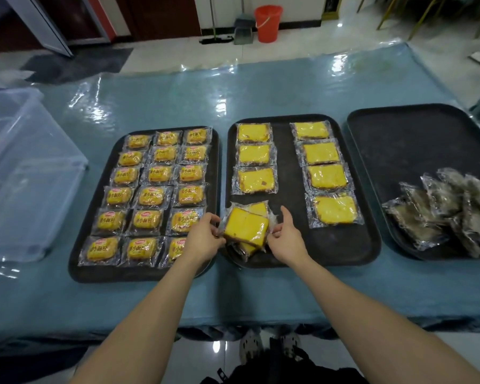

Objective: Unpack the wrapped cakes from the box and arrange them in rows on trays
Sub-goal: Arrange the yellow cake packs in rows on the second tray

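While both hands (pixel 203 239) (pixel 286 239) pinch its clear wrapper, the yellow cake (pixel 245 225) tilts above the middle tray (pixel 330 250).

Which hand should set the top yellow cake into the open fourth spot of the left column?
Left hand: it grips the top cake on the side toward that column; right hand can steady the pile.

One head-worn wide-angle view looks forward and down, close over the surface (pixel 150 106), three trays across, floor toward 12 o'clock.
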`<state>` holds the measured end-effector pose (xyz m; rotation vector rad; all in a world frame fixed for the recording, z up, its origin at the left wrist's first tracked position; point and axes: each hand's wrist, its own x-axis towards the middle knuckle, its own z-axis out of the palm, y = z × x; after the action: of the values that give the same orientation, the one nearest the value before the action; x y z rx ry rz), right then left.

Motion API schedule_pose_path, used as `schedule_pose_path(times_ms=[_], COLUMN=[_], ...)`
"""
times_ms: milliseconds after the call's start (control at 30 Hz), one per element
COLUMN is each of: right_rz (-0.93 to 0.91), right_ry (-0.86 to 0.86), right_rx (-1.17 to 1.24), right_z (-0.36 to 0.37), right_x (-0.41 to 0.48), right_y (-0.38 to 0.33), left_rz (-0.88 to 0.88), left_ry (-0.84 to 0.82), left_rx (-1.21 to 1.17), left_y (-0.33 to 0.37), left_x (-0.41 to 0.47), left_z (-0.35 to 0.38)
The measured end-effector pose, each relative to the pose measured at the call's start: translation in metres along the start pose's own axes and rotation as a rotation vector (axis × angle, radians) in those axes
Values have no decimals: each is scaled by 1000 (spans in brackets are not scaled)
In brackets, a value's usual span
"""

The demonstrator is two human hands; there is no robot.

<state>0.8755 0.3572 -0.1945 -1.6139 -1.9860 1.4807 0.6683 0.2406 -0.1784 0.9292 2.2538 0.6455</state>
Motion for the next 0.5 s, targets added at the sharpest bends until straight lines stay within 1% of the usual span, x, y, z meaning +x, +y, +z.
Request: schedule_pose_path(times_ms=[100, 233, 267, 300, 333, 367, 400, 433, 467, 500], right_rz=[-6, 45, 42, 31, 20, 6, -10, -24, -32, -39], right_ry=[-9, -22, -66, -120, -155, -143, -86, -23, 8, -13], right_rx=[-31, -69, -78, -92, -110, -129, -158, -185, -192, -186], right_z=[6, 6, 5, 3, 4, 5, 7, 8, 8, 9], right_x=[-1, -3, -5, -7, -9, -9, -8, -8, -8, -8], right_y=[3, 2, 1, 1, 1, 0, 0, -2, -3, -5], left_rz=[-17, -9, 14, 42, 67, 85, 88, 77, 70, 76], left_ry=[11, 31, 40, 63, 90, 88, 52, -3, -45, -65], left_rx=[-83, -403, -409, -331, -181, -7, 161, 279, 343, 379], left_y=[-5, 15, 20, 22, 21, 17, 14, 11, 9, 8], left_x=[-2, 0, 1, 2, 4, 4, 3, 1, 0, -1], left_z=[-1, -10, -11, -12, -12, -11, -10, -8, -5, -2])
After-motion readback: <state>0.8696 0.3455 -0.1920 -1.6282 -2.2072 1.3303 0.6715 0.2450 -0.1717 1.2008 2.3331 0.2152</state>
